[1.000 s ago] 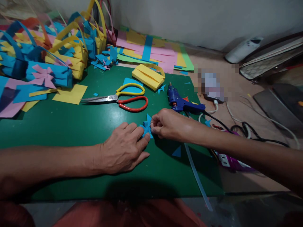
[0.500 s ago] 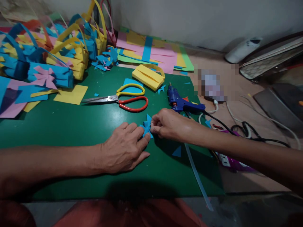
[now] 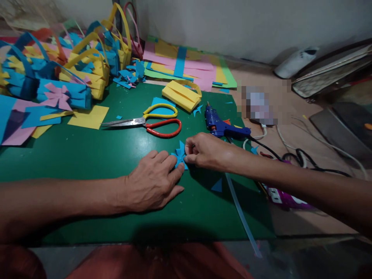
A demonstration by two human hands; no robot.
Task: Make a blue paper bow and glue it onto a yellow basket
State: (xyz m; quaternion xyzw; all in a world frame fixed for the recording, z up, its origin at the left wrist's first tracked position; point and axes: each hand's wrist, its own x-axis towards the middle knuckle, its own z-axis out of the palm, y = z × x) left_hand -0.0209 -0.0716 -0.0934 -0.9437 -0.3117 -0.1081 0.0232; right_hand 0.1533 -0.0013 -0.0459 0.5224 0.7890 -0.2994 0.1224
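Note:
A small blue paper flower (image 3: pixel 180 153) lies on the green mat between my two hands. My left hand (image 3: pixel 158 180) rests on the mat with fingers bent, and a fingertip presses the flower's lower left part down. Its thumb side is apart from the flower. From the right, my right hand (image 3: pixel 200 151) has its thumb and index finger pinched on the flower's right edge; the held petal is partly hidden. Just above the hands lie scissors (image 3: pixel 145 121) with one yellow and one red handle. A blue glue gun (image 3: pixel 222 124) is beyond my right hand.
Several paper baskets (image 3: pixel 69 95) crowd the back left. A yellow paper basket (image 3: pixel 181 95) stands behind the scissors, before stacked coloured paper (image 3: pixel 197 64). A clear glue stick (image 3: pixel 242 217) overhangs the front edge. Cords and a purple power strip (image 3: pixel 286 197) lie right.
My right thumb and fingertips have shifted slightly at the flower's edge, and more of its folded middle shows. The left hand stays in place. The view has moved a little.

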